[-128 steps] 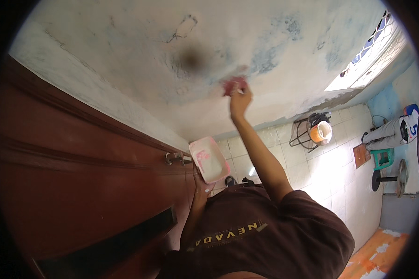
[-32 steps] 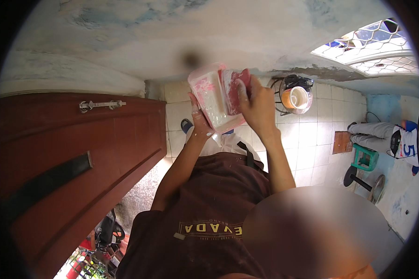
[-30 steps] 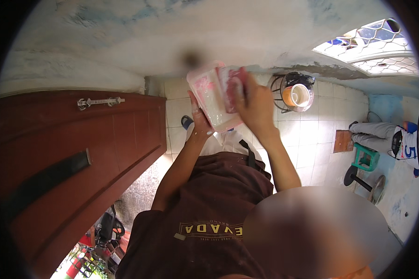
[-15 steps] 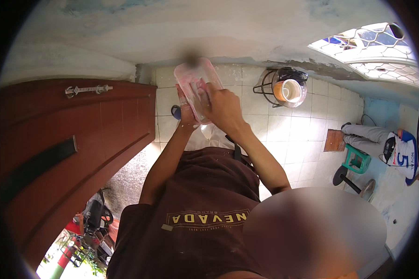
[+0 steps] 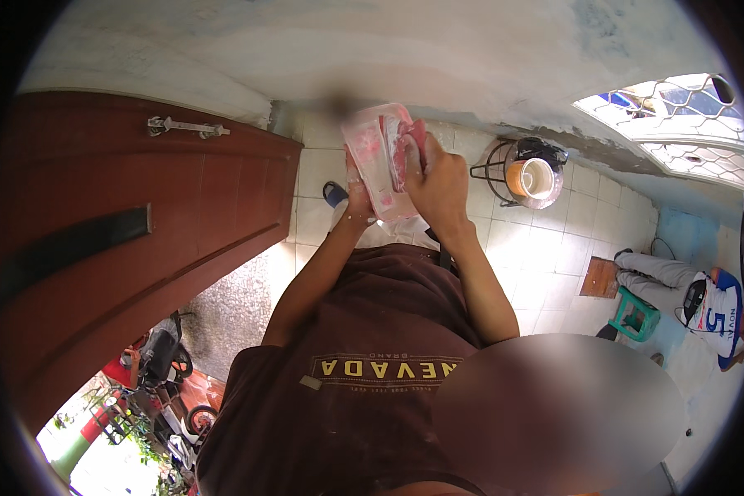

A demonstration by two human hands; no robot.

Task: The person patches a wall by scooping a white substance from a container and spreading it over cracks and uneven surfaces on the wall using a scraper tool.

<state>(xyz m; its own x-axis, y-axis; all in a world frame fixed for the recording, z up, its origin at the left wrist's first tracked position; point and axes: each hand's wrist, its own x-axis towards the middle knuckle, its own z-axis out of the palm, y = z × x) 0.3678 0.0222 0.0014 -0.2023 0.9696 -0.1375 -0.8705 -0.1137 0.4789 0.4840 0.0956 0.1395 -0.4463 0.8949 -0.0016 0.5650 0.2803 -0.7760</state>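
In front of my waist I hold a shallow pink plastic tray (image 5: 367, 150) smeared with white paste. My left hand (image 5: 359, 193) is wrapped around its left side from below, with specks of paste on the skin. My right hand (image 5: 440, 183) grips a flat red scraper (image 5: 399, 153) whose face is coated in white paste. The scraper stands tilted over the right part of the tray; whether its edge touches the tray I cannot tell.
A patchy wall (image 5: 438, 58) runs ahead. To the left stands a brown door (image 5: 223, 190) with a handle (image 5: 188, 127). A paste-stained orange tub (image 5: 531, 179) sits on a black-legged stool. Right, a person (image 5: 678, 285) is near a green stool (image 5: 638, 314). A barred window (image 5: 670, 107) is beyond.
My right hand has lifted and turned the scraper, so its coated face now shows. The tray has shifted to the right in view, and the surroundings have shifted slightly as well.
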